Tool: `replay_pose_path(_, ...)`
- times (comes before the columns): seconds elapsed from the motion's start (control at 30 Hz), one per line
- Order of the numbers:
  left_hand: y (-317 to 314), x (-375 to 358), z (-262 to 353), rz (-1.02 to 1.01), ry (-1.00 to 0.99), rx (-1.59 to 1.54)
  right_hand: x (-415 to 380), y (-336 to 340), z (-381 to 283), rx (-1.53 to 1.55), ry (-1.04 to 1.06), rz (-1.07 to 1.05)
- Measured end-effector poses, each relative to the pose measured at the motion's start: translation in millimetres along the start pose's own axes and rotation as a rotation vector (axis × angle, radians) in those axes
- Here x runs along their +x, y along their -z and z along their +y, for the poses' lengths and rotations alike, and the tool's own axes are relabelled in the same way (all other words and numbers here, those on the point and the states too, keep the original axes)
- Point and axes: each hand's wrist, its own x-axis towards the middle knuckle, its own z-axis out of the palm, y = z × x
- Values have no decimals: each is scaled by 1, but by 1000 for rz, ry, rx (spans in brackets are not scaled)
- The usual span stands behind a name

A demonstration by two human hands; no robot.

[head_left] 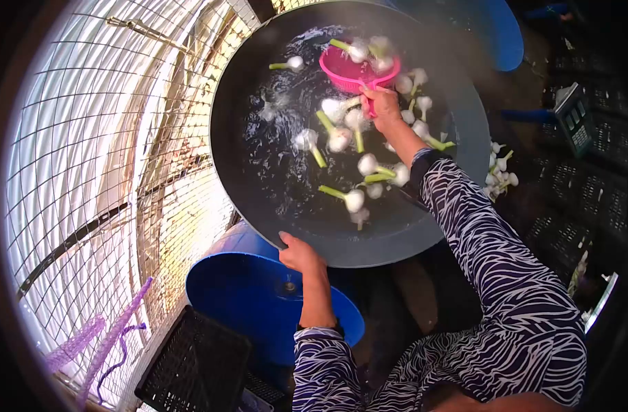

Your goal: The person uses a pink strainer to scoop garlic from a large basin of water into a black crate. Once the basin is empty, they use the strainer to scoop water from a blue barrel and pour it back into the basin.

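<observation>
My right hand [383, 108] is closed around the handle of a pink plastic strainer [326, 67]. The strainer sits in the water of a wide, round dark grey tub [389, 255], with a few white garlic bulbs [381, 63] in and over its bowl. Other bulbs with short green stems, such as one garlic bulb [354, 200], float around my right wrist and toward the near side. At the tub's near left edge, my left hand [301, 255] grips the rim; its thumb shows on top and its other fingers are largely hidden.
Below the tub on the left lies a blue barrel [242, 302], beside a black crate [197, 364]. Wire mesh [87, 137] lines the left side. More garlic [499, 172] lies right of the tub, near black crates [589, 199] and a device with a keypad [574, 120].
</observation>
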Motion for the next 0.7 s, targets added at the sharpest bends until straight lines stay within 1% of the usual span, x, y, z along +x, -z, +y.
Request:
replay_pose_path(0.03,0,2,-3,11,-15,5,-8,14,-4,-34,18,-2)
replay_pose_path(0.07,0,6,-7,25,-32,13,-20,27,-8,-110,81,1)
replay_pose_path(0.1,-1,9,-12,38,-50,24,-32,39,-11,-144,100,48)
replay_pose_path(0.17,-1,2,-3,43,-12,15,-52,75,-12,-224,150,18)
replay_pose_path(0.23,-2,-5,7,52,21,49,-80,104,-15,-330,165,37)
replay_pose_path(0.27,-3,-7,9,55,22,24,-107,108,-30,-265,114,11)
replay_pose_path(0.33,-1,-1,6,67,-7,50,-151,119,-54,-162,52,25)
replay_pose_path(0.4,-2,-2,4,59,-21,53,-194,143,-74,-160,-1,-16)
replay_pose_path(0.47,-1,1,2,27,-11,30,-239,160,-96,6,-31,-22)
replay_pose_path(0.5,0,2,1,15,-5,19,-260,173,-108,60,-21,-33)
replay_pose_path(0.53,0,1,2,13,12,17,-280,184,-121,77,15,4)
replay_pose_path(0.57,-1,1,2,10,9,8,-300,193,-135,13,74,31)
replay_pose_path(0.6,-1,2,1,8,6,-1,-316,207,-142,-49,127,109)
replay_pose_path(0.63,0,6,0,6,4,-8,-330,223,-145,-196,209,164)
replay_pose_path(0.7,2,9,1,49,-27,72,-348,256,-148,-485,363,346)
